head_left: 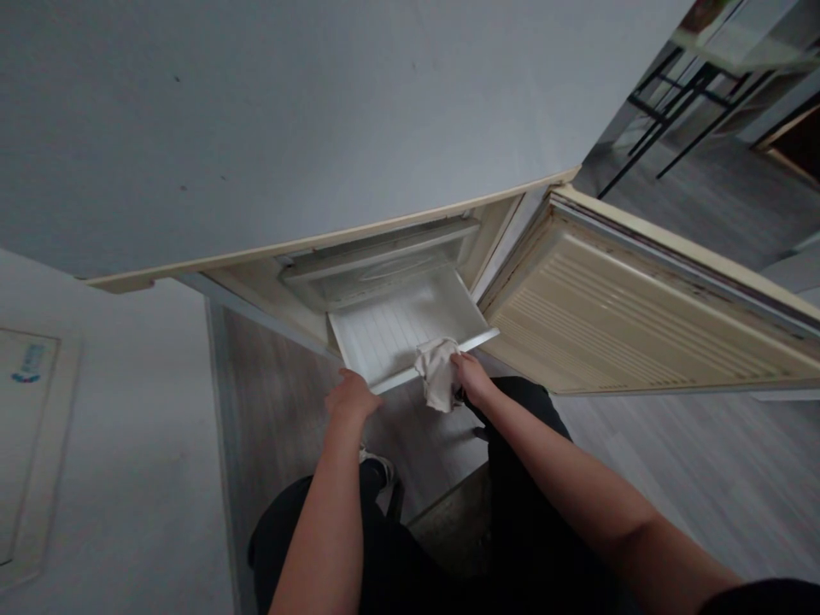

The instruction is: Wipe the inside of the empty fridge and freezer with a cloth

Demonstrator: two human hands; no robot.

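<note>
A white ribbed freezer drawer [410,320] is pulled partway out of the open compartment, and no items show inside it. At its left front corner, my left hand [351,393] grips the drawer, with the fingertips partly hidden. My right hand [472,377] is closed on a crumpled whitish cloth [439,371]. The cloth drapes over the drawer's front edge right of the middle and hangs down outside it. Behind the drawer, another pale drawer front or flap [384,256] sits higher in the compartment.
The cream freezer door [647,307] stands swung out to the right, with stained seals. Above is the broad grey-white top [320,128]. A white wall [141,444] with a panel is at left. My knees flank the wooden floor [269,393]. A dark-legged table [692,85] stands back right.
</note>
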